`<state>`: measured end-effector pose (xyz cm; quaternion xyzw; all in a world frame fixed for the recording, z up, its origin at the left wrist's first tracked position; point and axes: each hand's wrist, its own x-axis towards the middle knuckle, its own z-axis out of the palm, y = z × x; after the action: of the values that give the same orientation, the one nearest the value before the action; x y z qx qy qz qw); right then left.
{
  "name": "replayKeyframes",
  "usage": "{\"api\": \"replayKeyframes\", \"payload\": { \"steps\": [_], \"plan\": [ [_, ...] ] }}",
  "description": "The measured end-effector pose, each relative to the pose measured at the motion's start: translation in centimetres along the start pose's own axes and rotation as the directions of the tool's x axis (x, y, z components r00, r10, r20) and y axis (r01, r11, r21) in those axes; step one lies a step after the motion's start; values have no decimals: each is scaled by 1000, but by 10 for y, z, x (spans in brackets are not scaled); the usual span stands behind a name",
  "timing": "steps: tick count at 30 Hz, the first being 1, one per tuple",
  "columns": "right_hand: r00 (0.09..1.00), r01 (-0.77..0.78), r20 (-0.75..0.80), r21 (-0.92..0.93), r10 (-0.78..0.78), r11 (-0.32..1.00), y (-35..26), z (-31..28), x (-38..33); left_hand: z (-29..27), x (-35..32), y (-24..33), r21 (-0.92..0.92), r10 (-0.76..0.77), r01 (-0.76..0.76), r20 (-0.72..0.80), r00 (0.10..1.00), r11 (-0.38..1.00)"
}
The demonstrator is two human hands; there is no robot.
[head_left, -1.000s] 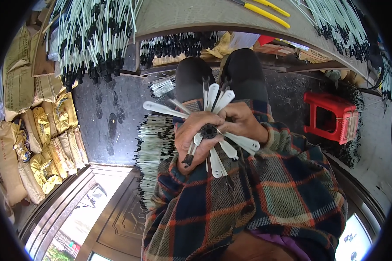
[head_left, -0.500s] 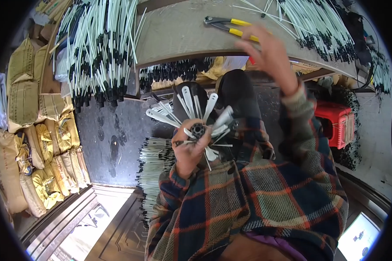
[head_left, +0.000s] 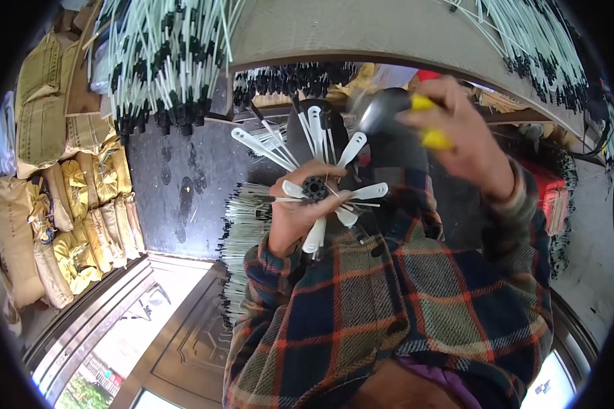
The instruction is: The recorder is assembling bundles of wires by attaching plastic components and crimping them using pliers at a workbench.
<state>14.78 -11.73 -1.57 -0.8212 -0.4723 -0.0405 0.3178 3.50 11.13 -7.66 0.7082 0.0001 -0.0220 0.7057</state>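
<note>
My left hand (head_left: pixel 295 208) is closed round a black ring-shaped hub (head_left: pixel 314 189) with holes in it, held above my lap. White flat blades with holed ends, such as this white blade (head_left: pixel 353 150), fan out from the hub in several directions along with thin rods. My right hand (head_left: pixel 467 140) is closed on yellow-handled cutting pliers (head_left: pixel 435 140), up and to the right of the hub. The pliers' dark head is smeared by motion and stays apart from the hub.
A workbench (head_left: pixel 334 27) spans the far side, with a bundle of white rods with black ends (head_left: pixel 170 68) at left and another rod bundle (head_left: pixel 539 51) at right. More rods (head_left: pixel 245 232) lie beside my left arm. Wrapped packages (head_left: pixel 82 225) stand left; a red stool (head_left: pixel 556 198) is at right.
My right hand has picked the cutting pliers up off the bench and brought them nearer to me. My left hand still holds the hub, and the blades around it have shifted. The view has tilted down.
</note>
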Motion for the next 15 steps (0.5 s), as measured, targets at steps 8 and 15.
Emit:
{"api": "replayKeyframes", "payload": {
  "steps": [8,15],
  "plan": [
    [946,194,9,-818,-325,542,-13,28,-5,-3,0,2,121,65,-75,86,994,990],
    [950,98,-109,-786,-293,610,-17,58,-27,-2,-2,-6,5,175,-175,-12,984,985]
  ]
}}
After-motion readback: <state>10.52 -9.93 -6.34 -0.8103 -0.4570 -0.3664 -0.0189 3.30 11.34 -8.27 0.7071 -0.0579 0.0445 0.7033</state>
